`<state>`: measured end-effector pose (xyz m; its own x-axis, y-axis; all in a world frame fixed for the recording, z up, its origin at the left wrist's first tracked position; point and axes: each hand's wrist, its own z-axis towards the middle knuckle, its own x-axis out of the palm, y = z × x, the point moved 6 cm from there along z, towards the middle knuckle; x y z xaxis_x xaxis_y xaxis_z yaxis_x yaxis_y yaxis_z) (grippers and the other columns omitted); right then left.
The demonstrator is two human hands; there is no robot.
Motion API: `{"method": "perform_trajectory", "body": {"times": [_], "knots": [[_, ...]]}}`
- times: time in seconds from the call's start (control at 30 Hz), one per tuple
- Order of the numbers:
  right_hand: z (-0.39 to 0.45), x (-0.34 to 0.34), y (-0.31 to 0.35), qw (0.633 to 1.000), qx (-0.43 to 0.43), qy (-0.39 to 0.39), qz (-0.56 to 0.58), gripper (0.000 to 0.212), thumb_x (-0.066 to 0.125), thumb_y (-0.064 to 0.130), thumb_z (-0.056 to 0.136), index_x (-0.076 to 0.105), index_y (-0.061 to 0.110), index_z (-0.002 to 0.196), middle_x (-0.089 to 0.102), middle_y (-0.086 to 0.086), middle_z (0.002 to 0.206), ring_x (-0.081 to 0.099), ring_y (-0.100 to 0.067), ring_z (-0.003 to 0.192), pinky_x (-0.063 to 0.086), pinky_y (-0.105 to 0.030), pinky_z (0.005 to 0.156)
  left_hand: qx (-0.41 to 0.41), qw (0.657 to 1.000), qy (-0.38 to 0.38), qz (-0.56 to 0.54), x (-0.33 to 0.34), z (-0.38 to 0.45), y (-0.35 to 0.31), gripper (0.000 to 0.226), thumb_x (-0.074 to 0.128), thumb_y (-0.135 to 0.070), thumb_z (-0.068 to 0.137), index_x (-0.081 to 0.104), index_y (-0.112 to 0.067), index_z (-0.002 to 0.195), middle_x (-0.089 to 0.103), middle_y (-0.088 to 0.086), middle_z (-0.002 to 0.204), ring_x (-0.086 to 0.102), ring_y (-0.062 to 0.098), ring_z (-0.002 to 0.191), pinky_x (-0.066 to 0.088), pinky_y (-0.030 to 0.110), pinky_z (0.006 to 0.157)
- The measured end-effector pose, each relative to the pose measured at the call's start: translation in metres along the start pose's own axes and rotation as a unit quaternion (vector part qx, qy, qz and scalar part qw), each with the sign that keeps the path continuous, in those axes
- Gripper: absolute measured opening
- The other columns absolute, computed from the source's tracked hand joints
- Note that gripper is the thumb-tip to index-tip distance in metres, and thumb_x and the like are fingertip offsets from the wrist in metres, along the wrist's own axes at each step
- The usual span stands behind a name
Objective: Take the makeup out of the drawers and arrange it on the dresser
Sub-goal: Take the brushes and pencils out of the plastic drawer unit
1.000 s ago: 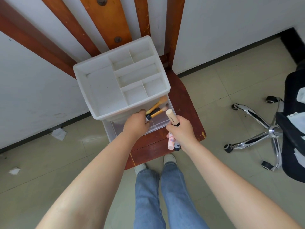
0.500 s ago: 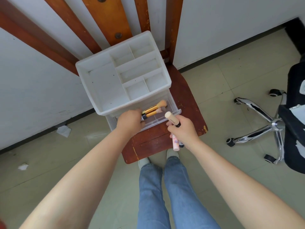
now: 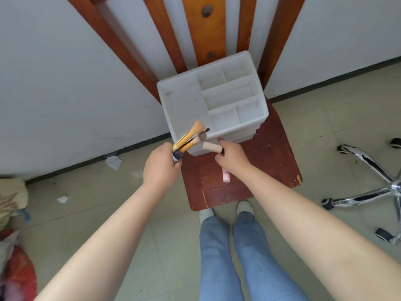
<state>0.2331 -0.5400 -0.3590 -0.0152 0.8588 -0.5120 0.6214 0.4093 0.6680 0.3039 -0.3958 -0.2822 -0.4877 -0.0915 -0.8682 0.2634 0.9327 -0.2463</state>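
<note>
A white plastic organizer (image 3: 184, 109) with divided top compartments stands on a red wooden chair seat (image 3: 271, 153). Its drawers look pushed in. My left hand (image 3: 161, 168) is shut on several makeup brushes (image 3: 191, 136) with gold ferrules, their bristles pointing up over the organizer's front left corner. My right hand (image 3: 233, 157) grips a beige tube (image 3: 211, 147) lying sideways at the organizer's front, and a pink tube (image 3: 226, 175) sticks out below the palm.
The chair's slatted back (image 3: 206, 29) leans against a white wall. A chrome office-chair base (image 3: 373, 181) with casters is on the right. Paper scraps (image 3: 114, 162) lie on the tiled floor, bags (image 3: 13, 246) at the left edge. My legs in jeans (image 3: 234, 257) stand before the chair.
The open clear drawer has been pushed shut. My left hand lifted the brushes out and to the left. The right hand turned its beige tube sideways against the organizer's front.
</note>
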Motion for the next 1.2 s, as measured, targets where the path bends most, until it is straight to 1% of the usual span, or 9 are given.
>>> {"method": "perform_trajectory", "body": {"times": [0.2, 0.33, 0.5, 0.63, 0.73, 0.93, 1.0, 1.13, 1.2], "knots": [[0.006, -0.001, 0.006, 0.998, 0.031, 0.018, -0.060, 0.018, 0.042, -0.001, 0.084, 0.045, 0.011, 0.071, 0.060, -0.017, 0.087, 0.060, -0.034, 0.090, 0.036, -0.029, 0.063, -0.006, 1.000, -0.006, 0.028, -0.014, 0.001, 0.010, 0.006, 0.049, -0.012, 0.090, 0.046, -0.006, 0.091, 0.052, 0.014, 0.096, 0.048, 0.030, 0.085, 0.031, 0.032, 0.062], [-0.023, -0.024, 0.003, 0.995, 0.043, -0.025, -0.090, 0.017, 0.037, -0.002, 0.083, 0.049, 0.009, 0.077, 0.059, -0.015, 0.091, 0.060, -0.035, 0.088, 0.040, -0.032, 0.064, 0.049, 0.996, 0.004, 0.076, -0.029, 0.003, -0.013, 0.011, 0.049, -0.013, 0.089, 0.048, -0.004, 0.096, 0.056, 0.017, 0.106, 0.052, 0.034, 0.098, 0.035, 0.034, 0.068], [-0.101, -0.091, 0.011, 0.958, 0.043, -0.175, -0.221, 0.024, 0.036, 0.005, 0.089, 0.050, 0.004, 0.109, 0.046, -0.013, 0.114, 0.055, -0.034, 0.098, 0.038, -0.036, 0.068, 0.193, 0.966, -0.008, 0.170, -0.054, -0.003, -0.085, 0.021, 0.045, -0.020, 0.092, 0.049, -0.006, 0.108, 0.055, 0.012, 0.115, 0.050, 0.031, 0.108, 0.041, 0.036, 0.080], [-0.204, -0.152, 0.017, 0.890, 0.102, -0.342, -0.285, 0.015, 0.063, 0.001, 0.074, 0.058, 0.004, 0.088, 0.056, -0.014, 0.096, 0.060, -0.033, 0.072, 0.029, -0.031, 0.051, 0.353, 0.914, -0.024, 0.197, -0.070, -0.049, -0.175, 0.025, 0.043, -0.022, 0.093, 0.047, -0.008, 0.113, 0.053, 0.009, 0.121, 0.047, 0.029, 0.115, 0.040, 0.036, 0.088], [-0.295, -0.169, 0.002, 0.850, 0.183, -0.381, -0.315, 0.042, 0.085, 0.004, 0.028, 0.054, 0.012, 0.055, 0.054, -0.004, 0.059, 0.050, -0.022, 0.036, 0.018, -0.022, 0.030, 0.476, 0.852, -0.027, 0.217, -0.067, -0.118, -0.245, 0.026, 0.040, -0.025, 0.095, 0.046, -0.010, 0.115, 0.052, 0.007, 0.123, 0.046, 0.028, 0.118, 0.038, 0.036, 0.091], [-0.515, -0.133, -0.069, 0.771, 0.380, -0.411, -0.303, 0.049, 0.085, 0.020, 0.007, 0.053, 0.018, 0.045, 0.050, -0.002, 0.049, 0.042, -0.013, 0.025, 0.006, -0.019, 0.036, 0.690, 0.677, -0.014, 0.255, -0.013, -0.336, -0.349, 0.025, 0.035, -0.019, 0.096, 0.044, -0.010, 0.118, 0.050, 0.007, 0.127, 0.044, 0.028, 0.120, 0.036, 0.034, 0.093], [-0.602, -0.102, -0.083, 0.736, 0.454, -0.424, -0.269, 0.049, 0.086, 0.019, 0.008, 0.054, 0.018, 0.046, 0.051, -0.003, 0.050, 0.045, -0.013, 0.027, 0.011, -0.019, 0.031, 0.759, 0.599, -0.004, 0.256, 0.011, -0.432, -0.357, 0.027, 0.034, -0.016, 0.096, 0.043, -0.009, 0.120, 0.049, 0.008, 0.127, 0.043, 0.028, 0.120, 0.035, 0.034, 0.095], [-0.784, -0.020, -0.097, 0.605, 0.622, -0.479, -0.135, 0.026, 0.069, 0.009, 0.070, 0.060, 0.007, 0.094, 0.056, -0.011, 0.100, 0.064, -0.025, 0.077, 0.038, -0.027, 0.053, 0.867, 0.429, 0.007, 0.254, 0.067, -0.626, -0.332, 0.027, 0.035, -0.017, 0.097, 0.042, -0.010, 0.121, 0.048, 0.008, 0.127, 0.042, 0.027, 0.120, 0.035, 0.034, 0.097], [-0.856, 0.035, -0.100, 0.552, 0.667, -0.481, -0.139, 0.037, 0.084, 0.012, 0.037, 0.063, 0.011, 0.068, 0.059, -0.007, 0.073, 0.060, -0.019, 0.047, 0.031, -0.019, 0.037, 0.903, 0.352, 0.009, 0.247, 0.099, -0.720, -0.303, 0.027, 0.035, -0.018, 0.097, 0.042, -0.009, 0.122, 0.048, 0.008, 0.127, 0.042, 0.027, 0.120, 0.036, 0.034, 0.096]]}}
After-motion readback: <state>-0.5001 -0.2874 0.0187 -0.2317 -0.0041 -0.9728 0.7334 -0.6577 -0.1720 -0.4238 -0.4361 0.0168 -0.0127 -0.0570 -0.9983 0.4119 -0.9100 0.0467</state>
